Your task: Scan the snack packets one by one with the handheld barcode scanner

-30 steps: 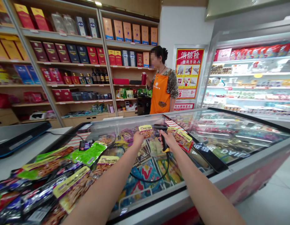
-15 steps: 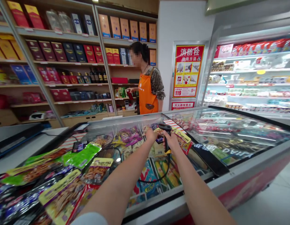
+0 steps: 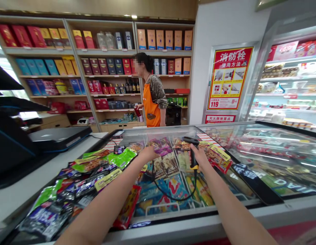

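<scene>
My right hand (image 3: 200, 158) is closed round the handle of a black barcode scanner (image 3: 192, 145) with a yellow ring, held upright over the glass lid of the chest freezer (image 3: 249, 204). Its black cable (image 3: 173, 196) loops down across the glass. My left hand (image 3: 148, 153) reaches forward and rests at the edge of some purple snack packets (image 3: 161, 146) lying on the lid. Its fingers are hidden behind the back of the hand. Yellow-labelled snack packets (image 3: 216, 154) lie just right of the scanner.
A heap of snack packets (image 3: 83, 177) covers the counter at left, beside a black till screen (image 3: 10, 143). A person in an orange apron (image 3: 151, 105) stands behind the freezer holding a red can. Shelves of boxes line the back wall; an open chiller (image 3: 287, 85) is at right.
My view has swung left. My left hand no longer holds up the yellow-labelled packet and has moved left to the purple packets. The person in the apron has lowered the can.
</scene>
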A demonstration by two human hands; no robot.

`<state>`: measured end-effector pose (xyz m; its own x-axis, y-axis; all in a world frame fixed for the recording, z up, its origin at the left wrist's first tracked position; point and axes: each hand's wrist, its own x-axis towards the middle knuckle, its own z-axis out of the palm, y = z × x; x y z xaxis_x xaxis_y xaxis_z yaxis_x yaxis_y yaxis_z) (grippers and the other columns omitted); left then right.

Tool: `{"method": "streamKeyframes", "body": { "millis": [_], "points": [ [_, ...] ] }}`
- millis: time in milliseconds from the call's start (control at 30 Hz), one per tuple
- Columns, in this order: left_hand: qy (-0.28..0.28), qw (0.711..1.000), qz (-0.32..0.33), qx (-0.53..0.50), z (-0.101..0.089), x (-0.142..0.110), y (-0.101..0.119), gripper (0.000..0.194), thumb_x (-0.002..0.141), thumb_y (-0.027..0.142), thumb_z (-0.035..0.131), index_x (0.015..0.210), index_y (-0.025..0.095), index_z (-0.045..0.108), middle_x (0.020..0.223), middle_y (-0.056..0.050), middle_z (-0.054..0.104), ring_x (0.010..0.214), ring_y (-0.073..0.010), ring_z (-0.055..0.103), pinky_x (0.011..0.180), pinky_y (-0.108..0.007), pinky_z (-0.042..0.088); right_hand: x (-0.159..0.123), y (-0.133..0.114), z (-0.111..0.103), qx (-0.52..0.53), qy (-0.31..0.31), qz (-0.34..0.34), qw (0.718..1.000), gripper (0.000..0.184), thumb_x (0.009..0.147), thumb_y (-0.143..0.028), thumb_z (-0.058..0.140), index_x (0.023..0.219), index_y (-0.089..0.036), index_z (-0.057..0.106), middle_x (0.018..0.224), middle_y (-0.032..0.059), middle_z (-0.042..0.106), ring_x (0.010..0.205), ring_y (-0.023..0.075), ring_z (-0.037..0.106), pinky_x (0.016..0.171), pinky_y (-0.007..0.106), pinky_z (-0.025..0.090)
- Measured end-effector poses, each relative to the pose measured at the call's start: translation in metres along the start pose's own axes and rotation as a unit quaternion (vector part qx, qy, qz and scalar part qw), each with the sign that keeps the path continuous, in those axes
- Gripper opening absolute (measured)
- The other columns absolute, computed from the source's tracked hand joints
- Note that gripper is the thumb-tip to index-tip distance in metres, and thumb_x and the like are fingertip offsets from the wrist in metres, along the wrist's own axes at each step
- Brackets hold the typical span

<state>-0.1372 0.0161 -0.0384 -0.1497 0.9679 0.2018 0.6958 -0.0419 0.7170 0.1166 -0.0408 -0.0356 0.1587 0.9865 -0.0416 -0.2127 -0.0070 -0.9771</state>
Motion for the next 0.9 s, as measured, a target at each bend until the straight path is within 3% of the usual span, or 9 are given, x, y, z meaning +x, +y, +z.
{"method": "streamKeyframes", "body": {
  "millis": [100, 167, 267, 367, 467, 600, 767, 833, 900],
  "points": [
    [-0.054, 0.975, -0.023, 0.214, -0.051, -0.022, -0.028, 0.043, 0.039, 0.047, 0.086, 0.062, 0.02, 0.061, 0.081, -0.015, 0.07, 0.097, -0.0375, 0.064, 0.085, -0.043, 0.046, -0.006, -0.006, 0.023, -0.007, -0.043, 0.009, 0.999, 0.034, 0.077, -0.048, 0.064, 0.067, -0.021, 0.046, 0.048, -0.0021, 0.051, 0.035, 0.0108, 0.045, 0.034, 0.025, 0.04],
    [-0.076, 0.958, -0.034, 0.276, -0.071, -0.037, -0.039, 0.047, 0.034, 0.047, 0.086, 0.063, 0.02, 0.059, 0.084, -0.017, 0.07, 0.096, -0.0391, 0.064, 0.086, -0.046, 0.046, -0.01, -0.01, 0.04, -0.017, -0.067, 0.013, 0.997, 0.034, 0.078, -0.048, 0.063, 0.068, -0.021, 0.046, 0.047, -0.0028, 0.051, 0.035, 0.0102, 0.045, 0.034, 0.024, 0.04],
    [-0.095, 0.951, -0.035, 0.292, -0.08, -0.054, -0.047, 0.054, 0.029, 0.044, 0.087, 0.071, 0.02, 0.061, 0.087, -0.018, 0.07, 0.096, -0.0408, 0.063, 0.085, -0.047, 0.046, -0.015, -0.013, 0.066, -0.016, -0.098, 0.012, 0.995, 0.033, 0.078, -0.047, 0.063, 0.069, -0.021, 0.046, 0.047, -0.004, 0.051, 0.035, 0.0097, 0.045, 0.034, 0.023, 0.041],
    [-0.107, 0.95, -0.042, 0.289, -0.074, -0.059, -0.049, 0.062, 0.03, 0.037, 0.088, 0.083, 0.02, 0.062, 0.093, -0.02, 0.069, 0.097, -0.0416, 0.063, 0.083, -0.047, 0.046, -0.018, -0.01, 0.089, -0.016, -0.127, 0.005, 0.992, 0.031, 0.08, -0.046, 0.061, 0.071, -0.021, 0.046, 0.046, -0.0045, 0.051, 0.033, 0.0094, 0.044, 0.033, 0.023, 0.04],
    [-0.09, 0.964, -0.047, 0.247, -0.064, -0.055, -0.051, 0.065, 0.027, 0.027, 0.088, 0.086, 0.019, 0.061, 0.096, -0.02, 0.069, 0.097, -0.039, 0.064, 0.082, -0.041, 0.048, -0.02, -0.003, 0.107, -0.029, -0.15, -0.002, 0.988, 0.03, 0.081, -0.045, 0.061, 0.073, -0.02, 0.046, 0.046, -0.005, 0.052, 0.033, 0.0091, 0.044, 0.033, 0.022, 0.04],
    [0.015, 0.992, -0.068, 0.108, -0.059, -0.04, -0.055, 0.058, 0.022, 0.014, 0.085, 0.073, 0.02, 0.058, 0.081, -0.011, 0.071, 0.092, -0.0332, 0.067, 0.077, -0.033, 0.049, -0.019, 0.006, 0.121, -0.051, -0.162, -0.008, 0.985, 0.031, 0.08, -0.046, 0.061, 0.073, -0.02, 0.046, 0.048, -0.0053, 0.052, 0.033, 0.009, 0.045, 0.033, 0.022, 0.04],
    [0.01, 0.998, -0.058, 0.016, -0.071, -0.014, -0.051, 0.028, 0.039, 0.007, 0.077, 0.049, 0.02, 0.054, 0.054, -0.003, 0.062, 0.076, -0.0289, 0.067, 0.072, -0.033, 0.049, -0.018, 0.012, 0.131, -0.041, -0.156, -0.002, 0.987, 0.031, 0.081, -0.047, 0.059, 0.072, -0.02, 0.046, 0.048, -0.0049, 0.051, 0.034, 0.0092, 0.045, 0.034, 0.022, 0.04],
    [0.03, 0.997, -0.051, -0.048, -0.072, -0.005, -0.051, 0.018, 0.048, 0.01, 0.074, 0.052, 0.018, 0.059, 0.056, -0.004, 0.064, 0.072, -0.0269, 0.067, 0.071, -0.034, 0.049, -0.018, 0.017, 0.132, -0.03, -0.16, 0.004, 0.987, 0.031, 0.081, -0.048, 0.06, 0.074, -0.021, 0.046, 0.048, -0.0052, 0.051, 0.035, 0.0094, 0.045, 0.035, 0.022, 0.04],
    [0.085, 0.987, -0.046, -0.131, -0.067, 0.001, -0.055, 0.008, 0.058, 0.016, 0.071, 0.063, 0.015, 0.065, 0.068, -0.007, 0.069, 0.074, -0.0246, 0.067, 0.072, -0.033, 0.05, -0.018, 0.023, 0.131, -0.02, -0.172, 0.01, 0.985, 0.032, 0.079, -0.05, 0.061, 0.077, -0.022, 0.046, 0.05, -0.0056, 0.052, 0.036, 0.0093, 0.045, 0.036, 0.023, 0.04]
  ]
}}
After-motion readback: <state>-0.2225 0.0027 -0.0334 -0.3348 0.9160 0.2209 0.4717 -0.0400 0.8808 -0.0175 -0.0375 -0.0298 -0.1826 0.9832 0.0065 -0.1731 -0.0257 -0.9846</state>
